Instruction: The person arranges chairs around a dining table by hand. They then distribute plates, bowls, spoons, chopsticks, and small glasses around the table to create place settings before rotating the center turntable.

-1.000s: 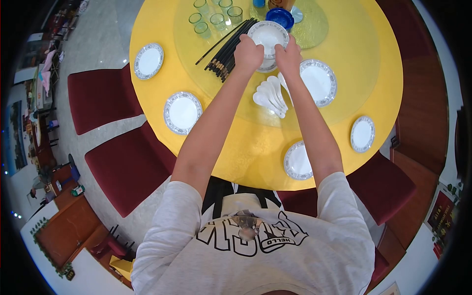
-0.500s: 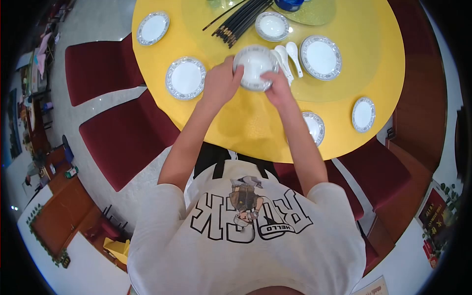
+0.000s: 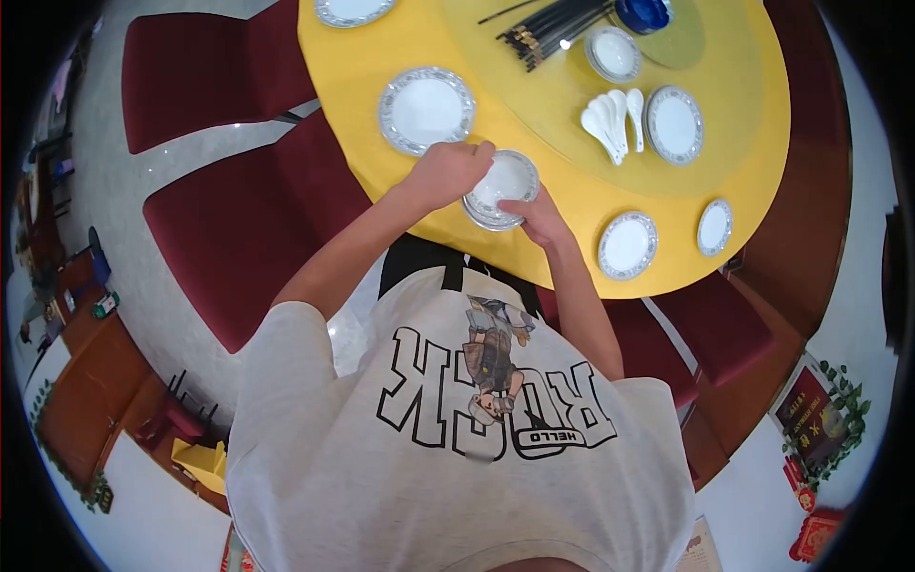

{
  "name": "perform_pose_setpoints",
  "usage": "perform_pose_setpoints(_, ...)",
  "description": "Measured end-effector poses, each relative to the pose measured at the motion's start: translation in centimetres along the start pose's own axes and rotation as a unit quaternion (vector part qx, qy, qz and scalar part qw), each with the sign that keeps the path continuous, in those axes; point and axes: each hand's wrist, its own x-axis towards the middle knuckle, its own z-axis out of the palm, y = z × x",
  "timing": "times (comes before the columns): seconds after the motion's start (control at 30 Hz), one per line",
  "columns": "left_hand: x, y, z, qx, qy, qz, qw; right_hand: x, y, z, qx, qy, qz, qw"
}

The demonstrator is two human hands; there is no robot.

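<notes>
A small stack of white bowls with grey patterned rims is held between my hands, near the front edge of the yellow round table. My left hand is closed at the upper left rim; its fingertips are partly hidden. From the right, my right hand grips the stack, thumb over the rim and inside the top bowl. Just beyond my left hand lies a white patterned plate. To the right of the bowls, another plate rests on the yellow tablecloth.
White spoons lie on the glass turntable beside a stack of plates. Behind them are another bowl stack, black chopsticks and a blue container. More plates sit along the rim. Red chairs surround the table.
My hands have brought the bowls from beside the spoons toward the table's near left edge, close to a plate. The view has shifted left, so the table appears farther right.
</notes>
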Motion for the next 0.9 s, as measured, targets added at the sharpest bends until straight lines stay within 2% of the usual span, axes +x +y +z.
perform_pose_setpoints(0.07, 0.1, -1.4, -1.4, 0.009, -0.029, 0.037, 0.999, 0.9, -0.7, 1.6, -0.004, -0.016, 0.003, 1.0)
perform_pose_setpoints(0.13, 0.1, -3.3, -2.3, 0.004, -0.018, 0.067, 0.998, 1.7, -1.2, 2.9, -0.004, -0.048, 0.038, 0.998)
perform_pose_setpoints(0.27, 0.3, -6.3, -4.5, -0.002, 0.005, 0.117, 0.993, 4.2, -1.6, 5.0, -0.029, -0.072, 0.028, 0.997)
perform_pose_setpoints(0.4, -0.1, -8.6, -5.5, -0.016, 0.053, 0.138, 0.989, 5.8, -2.2, 6.6, -0.033, -0.073, 0.035, 0.996)
perform_pose_setpoints(0.5, 0.0, -10.0, -6.6, -0.061, 0.108, 0.095, 0.988, 6.8, -2.3, 7.5, -0.02, -0.063, 0.046, 0.997)
perform_pose_setpoints(0.57, 0.5, -11.5, -6.5, -0.074, 0.199, -0.053, 0.976, 7.6, -2.1, 7.7, -0.012, -0.056, 0.05, 0.997)
perform_pose_setpoints(0.6, 1.1, -12.5, -6.9, -0.073, 0.201, -0.051, 0.976, 7.7, -1.9, 8.0, -0.01, -0.028, 0.048, 0.998)
perform_pose_setpoints(0.67, 3.0, -15.6, -7.9, -0.171, 0.24, -0.292, 0.91, 7.5, -1.4, 8.2, -0.009, 0.0, 0.046, 0.999)
perform_pose_setpoints(0.73, 4.8, -21.7, -6.6, -0.165, 0.311, -0.337, 0.873, 7.2, -1.1, 8.2, 0.001, 0.049, 0.046, 0.998)
perform_pose_setpoints(0.8, 6.5, -26.7, -6.1, -0.259, 0.348, -0.403, 0.806, 6.6, -1.0, 8.4, 0.008, 0.057, 0.036, 0.998)
perform_pose_setpoints(0.83, 7.4, -28.3, -6.4, -0.258, 0.347, -0.401, 0.808, 6.5, -1.0, 8.6, 0.016, 0.066, 0.027, 0.997)
perform_pose_setpoints(0.9, 8.6, -30.4, -7.0, -0.36, 0.345, -0.495, 0.712, 6.0, -1.3, 8.8, 0.021, 0.075, 0.013, 0.997)
